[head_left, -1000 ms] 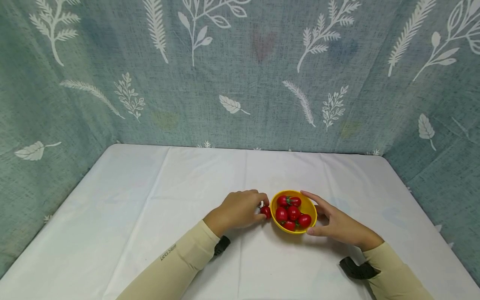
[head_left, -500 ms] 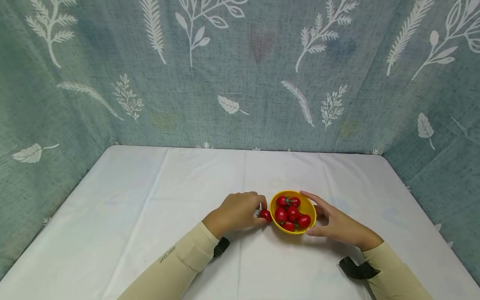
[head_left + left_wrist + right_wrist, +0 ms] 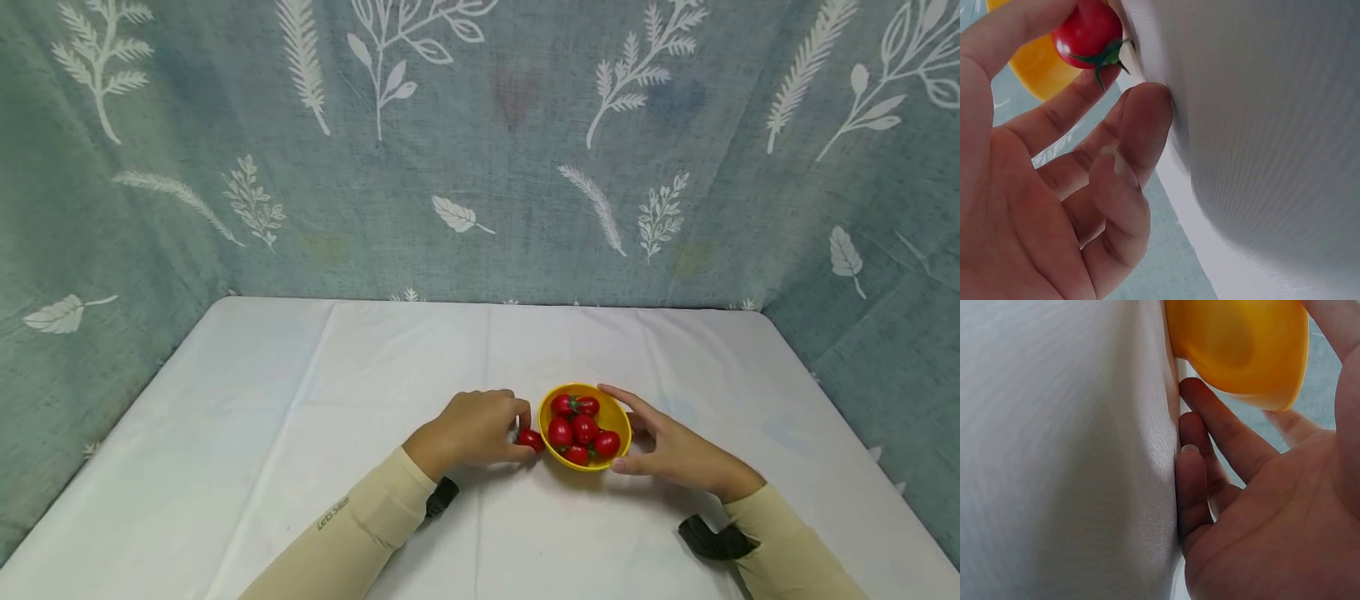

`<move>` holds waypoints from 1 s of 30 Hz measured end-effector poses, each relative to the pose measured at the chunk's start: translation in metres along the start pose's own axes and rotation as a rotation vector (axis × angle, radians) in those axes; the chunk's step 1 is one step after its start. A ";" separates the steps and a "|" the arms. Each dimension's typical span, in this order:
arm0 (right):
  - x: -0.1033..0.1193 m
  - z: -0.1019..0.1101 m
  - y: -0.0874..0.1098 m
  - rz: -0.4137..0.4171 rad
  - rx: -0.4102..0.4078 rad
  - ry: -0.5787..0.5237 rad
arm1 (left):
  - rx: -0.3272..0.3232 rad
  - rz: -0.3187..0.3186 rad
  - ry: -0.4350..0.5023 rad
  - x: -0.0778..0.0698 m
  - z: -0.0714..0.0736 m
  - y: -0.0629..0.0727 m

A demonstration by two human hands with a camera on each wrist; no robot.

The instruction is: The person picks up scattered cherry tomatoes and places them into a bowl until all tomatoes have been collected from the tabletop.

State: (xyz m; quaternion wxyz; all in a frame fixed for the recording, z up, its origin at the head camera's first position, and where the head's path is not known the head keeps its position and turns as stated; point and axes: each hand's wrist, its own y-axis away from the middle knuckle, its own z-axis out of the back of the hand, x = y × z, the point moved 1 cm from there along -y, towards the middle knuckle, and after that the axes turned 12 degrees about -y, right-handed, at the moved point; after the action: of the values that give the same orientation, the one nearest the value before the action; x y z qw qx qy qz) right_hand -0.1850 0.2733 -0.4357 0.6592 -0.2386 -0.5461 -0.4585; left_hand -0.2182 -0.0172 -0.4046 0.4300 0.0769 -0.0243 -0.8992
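My left hand [image 3: 476, 427] pinches a red cherry tomato [image 3: 530, 439] between thumb and index finger, low over the cloth and just left of the yellow bowl [image 3: 615, 414]. Up close in the left wrist view, the tomato [image 3: 1090, 34] shows its green stem end turned to the palm; the other fingers curl loosely. Several more tomatoes [image 3: 584, 429] lie inside the bowl. On the bowl's right side, my right hand [image 3: 678, 450] holds it, index finger at the far rim and thumb at the near rim. In the right wrist view, its lower fingers rest on the cloth beside the bowl [image 3: 1241, 353].
A white cloth [image 3: 360, 358] covers the table, with faint fold lines. Blue-green curtains [image 3: 517, 250] with white leaf prints stand at the back and both sides. Dark straps [image 3: 718, 537] are on both wrists over beige sleeves [image 3: 787, 542].
The tomato in my left hand has turned and shifted slightly toward me along the bowl's side, its stem end now facing left. The right hand and bowl stay nearly in place.
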 end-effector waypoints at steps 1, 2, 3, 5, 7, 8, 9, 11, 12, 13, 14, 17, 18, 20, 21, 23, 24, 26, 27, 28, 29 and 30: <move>0.000 0.000 0.000 -0.002 0.000 0.003 | 0.002 0.001 0.004 0.000 0.000 0.000; -0.001 0.000 0.000 -0.002 0.000 0.008 | 0.002 0.003 0.008 0.000 0.000 0.001; -0.001 0.000 0.001 -0.004 0.001 0.008 | 0.002 0.006 0.009 0.001 0.000 0.001; -0.002 0.000 0.000 -0.007 0.005 0.004 | 0.001 0.016 0.009 0.002 0.000 0.001; -0.001 0.000 0.000 -0.007 0.008 -0.006 | -0.003 0.027 0.007 0.004 0.001 0.002; -0.001 0.000 0.000 -0.007 0.010 -0.011 | -0.004 0.033 0.005 0.004 0.002 0.002; -0.001 0.000 0.000 -0.009 0.011 -0.016 | -0.004 0.039 0.006 0.005 0.003 0.002; 0.000 0.000 0.000 -0.011 0.009 -0.014 | -0.008 0.050 0.013 0.006 0.005 0.002; 0.000 0.000 0.000 -0.011 0.008 -0.015 | -0.014 0.056 0.014 0.007 0.006 0.002; 0.000 -0.001 0.000 -0.013 0.005 -0.016 | -0.020 0.063 0.012 0.007 0.007 0.002; 0.000 -0.001 0.000 -0.013 0.004 -0.014 | -0.030 0.069 0.011 0.008 0.008 0.002; -0.002 -0.001 0.000 -0.014 0.000 0.004 | -0.067 0.087 -0.013 0.009 0.009 0.002; -0.002 -0.001 0.001 -0.014 0.001 0.001 | -0.083 0.096 -0.029 0.009 0.010 0.002; -0.001 0.000 0.002 -0.012 0.000 0.009 | -0.117 0.117 -0.054 0.010 0.012 0.002; 0.000 0.000 0.002 -0.010 -0.002 0.012 | -0.134 0.130 -0.060 0.010 0.013 0.001; 0.001 0.001 0.002 -0.006 -0.003 0.009 | -0.163 0.158 -0.062 0.011 0.016 0.001; 0.001 0.001 0.002 -0.003 -0.002 0.006 | -0.174 0.171 -0.057 0.011 0.017 0.001; 0.002 0.002 0.002 -0.001 0.001 0.004 | -0.184 0.189 -0.040 0.011 0.018 0.000; 0.002 0.001 0.001 -0.001 0.004 0.003 | -0.187 0.195 -0.025 0.011 0.019 0.001; 0.002 0.001 0.001 0.000 0.007 -0.004 | -0.189 0.199 -0.015 0.011 0.019 0.001; 0.002 0.001 0.000 0.001 0.011 -0.009 | -0.190 0.201 -0.005 0.010 0.019 0.001; 0.002 0.000 0.000 0.003 0.012 -0.009 | -0.194 0.202 0.002 0.010 0.019 0.001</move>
State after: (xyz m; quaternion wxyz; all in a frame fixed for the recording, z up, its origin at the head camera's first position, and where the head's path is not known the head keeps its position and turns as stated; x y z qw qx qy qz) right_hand -0.1854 0.2730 -0.4342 0.6588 -0.2375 -0.5516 -0.4531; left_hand -0.2262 -0.0262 -0.3865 0.5237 0.0332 0.0556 -0.8495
